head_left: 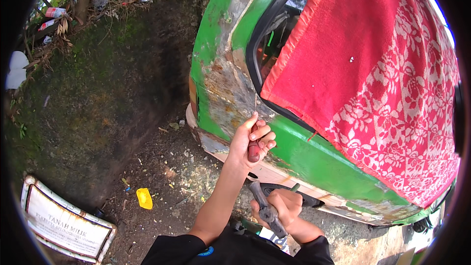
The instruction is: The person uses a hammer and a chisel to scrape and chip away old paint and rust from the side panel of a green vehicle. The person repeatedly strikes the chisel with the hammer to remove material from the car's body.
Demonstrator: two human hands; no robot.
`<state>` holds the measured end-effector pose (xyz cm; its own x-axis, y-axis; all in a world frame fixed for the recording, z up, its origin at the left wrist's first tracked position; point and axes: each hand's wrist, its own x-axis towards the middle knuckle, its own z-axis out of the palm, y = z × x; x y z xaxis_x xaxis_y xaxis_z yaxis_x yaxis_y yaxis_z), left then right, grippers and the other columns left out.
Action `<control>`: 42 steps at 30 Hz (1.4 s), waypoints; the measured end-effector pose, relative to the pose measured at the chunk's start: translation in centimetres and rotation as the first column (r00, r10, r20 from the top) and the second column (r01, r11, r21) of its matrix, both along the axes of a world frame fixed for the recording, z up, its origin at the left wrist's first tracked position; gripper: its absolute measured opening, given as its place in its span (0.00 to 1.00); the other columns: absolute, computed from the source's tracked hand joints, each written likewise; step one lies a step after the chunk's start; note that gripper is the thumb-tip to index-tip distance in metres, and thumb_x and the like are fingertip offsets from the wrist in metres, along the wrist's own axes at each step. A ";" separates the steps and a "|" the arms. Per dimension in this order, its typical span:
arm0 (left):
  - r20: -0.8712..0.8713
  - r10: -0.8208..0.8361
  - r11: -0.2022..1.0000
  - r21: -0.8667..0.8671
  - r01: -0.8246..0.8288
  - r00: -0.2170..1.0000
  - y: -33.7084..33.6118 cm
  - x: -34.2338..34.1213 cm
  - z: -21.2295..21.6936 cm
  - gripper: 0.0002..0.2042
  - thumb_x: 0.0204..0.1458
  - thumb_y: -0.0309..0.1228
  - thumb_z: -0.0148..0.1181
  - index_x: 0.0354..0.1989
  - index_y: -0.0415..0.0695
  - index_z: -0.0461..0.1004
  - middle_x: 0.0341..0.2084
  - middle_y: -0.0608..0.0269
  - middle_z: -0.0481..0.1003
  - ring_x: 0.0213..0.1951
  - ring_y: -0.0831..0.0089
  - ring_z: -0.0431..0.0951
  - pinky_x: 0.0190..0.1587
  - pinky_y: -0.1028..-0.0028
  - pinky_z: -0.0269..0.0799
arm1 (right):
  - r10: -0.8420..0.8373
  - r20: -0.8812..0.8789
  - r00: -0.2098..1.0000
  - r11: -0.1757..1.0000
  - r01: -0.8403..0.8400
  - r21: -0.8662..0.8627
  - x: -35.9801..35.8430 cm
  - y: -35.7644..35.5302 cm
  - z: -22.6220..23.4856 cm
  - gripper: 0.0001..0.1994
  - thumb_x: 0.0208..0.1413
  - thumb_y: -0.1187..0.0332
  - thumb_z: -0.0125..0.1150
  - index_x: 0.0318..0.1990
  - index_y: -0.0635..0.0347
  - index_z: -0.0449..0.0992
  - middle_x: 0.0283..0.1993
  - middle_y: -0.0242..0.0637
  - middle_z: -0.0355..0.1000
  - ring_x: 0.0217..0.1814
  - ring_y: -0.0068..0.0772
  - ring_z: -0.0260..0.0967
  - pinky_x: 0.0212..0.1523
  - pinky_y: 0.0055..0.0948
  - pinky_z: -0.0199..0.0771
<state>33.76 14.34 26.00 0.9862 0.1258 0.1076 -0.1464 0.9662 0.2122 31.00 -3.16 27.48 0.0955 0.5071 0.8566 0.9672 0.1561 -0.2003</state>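
Note:
My left hand point(241, 142) is wrapped round the dark red handle of a screwdriver point(253, 152). Its thin shank points away from me, the tip at or close to a scraped, rusty patch point(223, 93) on the green car body point(314, 147); whether it touches, I cannot tell. Lower and to the right, my right hand point(286, 205) grips a hammer point(267, 211) by its handle. The grey metal hammer head is below the screwdriver's handle end, apart from it.
A red floral cloth point(343, 59) drapes over the car's window and roof. Beside the car at left rises a mossy wall point(103, 83). A white sign board point(68, 218) and a yellow scrap point(144, 198) lie on the ground. Litter point(55, 13) sits at the upper left.

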 end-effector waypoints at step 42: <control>-0.043 0.092 0.996 -0.013 -0.092 0.995 -1.3 1.4 -0.1 0.19 0.65 0.42 0.39 0.22 0.48 0.65 0.07 0.73 0.54 0.13 0.75 0.55 0.28 0.72 0.63 | -0.193 -0.065 0.979 0.979 0.197 0.061 0.5 0.2 -2.7 0.16 0.47 0.66 0.69 0.32 0.64 0.65 0.14 0.32 0.59 0.10 0.33 0.60 0.10 0.31 0.57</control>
<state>35.12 13.04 25.92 0.9740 0.2174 0.0635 -0.2259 0.9521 0.2058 31.47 -2.94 24.83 0.2377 0.4155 0.8780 0.9673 -0.0190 -0.2529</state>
